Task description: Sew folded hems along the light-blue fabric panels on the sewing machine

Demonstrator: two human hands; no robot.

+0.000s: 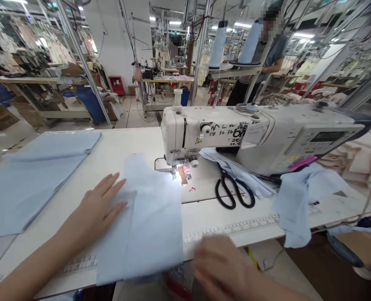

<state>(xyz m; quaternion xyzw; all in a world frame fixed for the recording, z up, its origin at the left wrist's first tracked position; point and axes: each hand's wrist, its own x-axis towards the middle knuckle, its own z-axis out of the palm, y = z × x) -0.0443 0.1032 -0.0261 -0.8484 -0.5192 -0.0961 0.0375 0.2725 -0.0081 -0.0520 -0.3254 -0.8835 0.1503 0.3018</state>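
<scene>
1. Seeing a garment workshop floor from my head cam: racks of hanging garments on both sides, and a co-worker (263, 54) standing past the machine, well apart from my hands.
2. White sewing table (119, 146) fills the lower frame, with a printed ruler strip (235, 230) along its front edge.
3. Industrial sewing machine (223, 133) sits on the table, right of centre, with two thread cones (218, 46) on a stand behind it.
4. Folded stack of light-blue fabric (37, 179) lies at the table's left, just beside my left hand. Crumpled blue fabric (301, 205) lies right of the machine head.
5. Main item: pale blue fabric panel (147, 217) lies flat on the table, in front of the needle area and hanging over the front edge.
6. Left hand (102, 205) is flat on the panel's left edge. Fingers slightly spread, no pinch.
7. Right hand (216, 267) is blurred at the front table edge, near the panel's lower right corner. Cannot tell finger state or contact.
8. Black-handled scissors (234, 190) lie on the table, in front of the machine.
9. Presser foot (174, 170) is lit, just past the panel's top edge, not on it.
</scene>
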